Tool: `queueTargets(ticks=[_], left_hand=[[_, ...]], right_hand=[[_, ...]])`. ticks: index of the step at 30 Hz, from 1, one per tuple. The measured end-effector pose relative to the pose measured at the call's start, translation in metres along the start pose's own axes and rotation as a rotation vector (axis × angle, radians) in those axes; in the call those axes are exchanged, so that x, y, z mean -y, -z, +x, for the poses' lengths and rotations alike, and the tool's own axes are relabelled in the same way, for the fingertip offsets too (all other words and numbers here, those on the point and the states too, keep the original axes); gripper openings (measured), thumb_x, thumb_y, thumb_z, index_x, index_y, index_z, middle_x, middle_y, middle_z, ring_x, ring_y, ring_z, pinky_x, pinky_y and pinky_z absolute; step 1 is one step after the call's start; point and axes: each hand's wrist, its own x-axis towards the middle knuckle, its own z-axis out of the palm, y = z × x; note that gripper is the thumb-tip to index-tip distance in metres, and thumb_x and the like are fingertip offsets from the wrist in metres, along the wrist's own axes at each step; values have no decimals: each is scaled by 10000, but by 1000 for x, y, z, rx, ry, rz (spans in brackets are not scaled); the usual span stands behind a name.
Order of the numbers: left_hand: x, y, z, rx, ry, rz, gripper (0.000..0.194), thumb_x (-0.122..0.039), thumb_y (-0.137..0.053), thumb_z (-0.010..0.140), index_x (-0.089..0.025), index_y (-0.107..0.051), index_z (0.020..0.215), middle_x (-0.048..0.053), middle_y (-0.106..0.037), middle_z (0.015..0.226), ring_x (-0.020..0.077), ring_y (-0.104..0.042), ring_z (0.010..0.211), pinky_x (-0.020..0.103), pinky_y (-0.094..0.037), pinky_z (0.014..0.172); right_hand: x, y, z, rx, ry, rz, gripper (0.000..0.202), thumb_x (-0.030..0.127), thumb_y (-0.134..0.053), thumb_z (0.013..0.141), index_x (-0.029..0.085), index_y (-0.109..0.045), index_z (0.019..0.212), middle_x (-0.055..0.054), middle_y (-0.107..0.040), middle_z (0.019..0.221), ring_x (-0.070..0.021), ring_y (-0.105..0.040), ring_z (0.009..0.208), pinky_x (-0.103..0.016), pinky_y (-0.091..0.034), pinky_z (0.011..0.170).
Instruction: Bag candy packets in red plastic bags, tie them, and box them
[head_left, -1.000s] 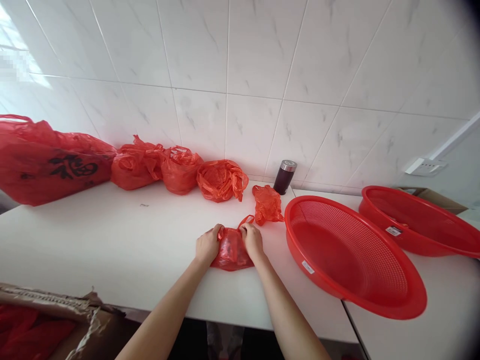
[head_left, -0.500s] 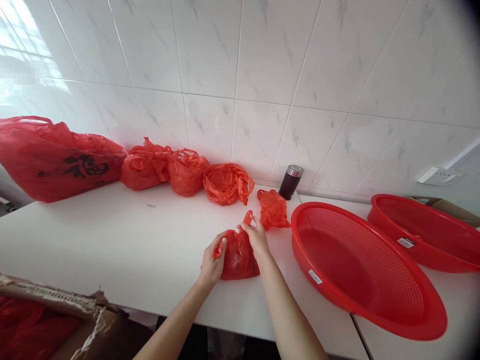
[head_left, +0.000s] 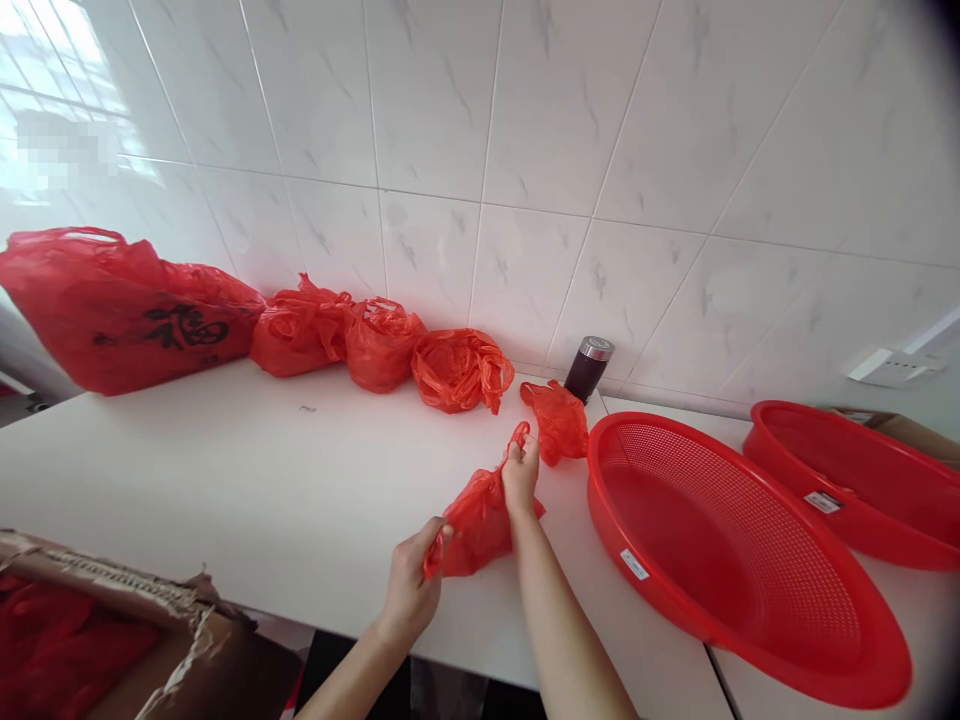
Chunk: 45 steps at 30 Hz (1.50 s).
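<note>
A red plastic bag (head_left: 480,520) rests on the white table (head_left: 225,480) in front of me, stretched between both hands. My left hand (head_left: 414,578) is closed around one handle at its near left. Higher up and to the right, my right hand (head_left: 520,475) grips the other handle, whose loop pokes out above the fingers. The bag's contents cannot be made out through the plastic. Just beyond my right hand lies a small crumpled red bag (head_left: 561,422), close to a dark thermos (head_left: 587,368) with a silver lid.
Along the tiled wall stand red bags (head_left: 382,345), among them a large one (head_left: 135,325) with black lettering. On the right are two red plastic baskets (head_left: 697,530) (head_left: 862,480). A torn cardboard box (head_left: 180,640) with red plastic inside sits at lower left.
My hands have moved apart, the left toward me and the right slightly away, pulling the bag's handles out to opposite sides. The bag looks more stretched and slanted.
</note>
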Motion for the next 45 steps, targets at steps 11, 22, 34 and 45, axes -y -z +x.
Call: queueTargets(ticks=[11,22,34,45], left_hand=[[-28,13,28,-127,28,-235,428,-483,-316,968,-242,-577,1206,79,-554,1316,217,-488,1243,355,-389,1033],[-7,-10,49,-213,235,-235,470,-567,-338,930,-293,-519,1268,56,-650,1134,210,-625,960,352,-480,839],[5,-13,51,-372,320,-434,406,-572,-403,893,-228,-617,879,-2,-601,758,150,-546,673,264,-456,677],[-16,53,64,-427,381,-606,273,-455,-578,827,-194,-556,904,91,-674,990,209,-654,871,355,-504,782]], right_hand=[[42,3,-25,-13,42,-32,269,421,-293,941,235,-429,1080,-57,-637,838,-206,-608,730,-289,-422,668],[17,-9,-52,182,216,-339,265,444,-334,928,235,-494,953,-5,-639,726,-210,-598,635,-278,-369,558],[6,-9,-49,-50,208,-211,336,412,-315,932,162,-517,1031,-101,-671,796,-234,-637,693,-320,-450,609],[61,24,-48,-58,420,-19,177,338,-409,958,192,-508,967,-49,-669,780,-158,-625,664,-272,-487,644]])
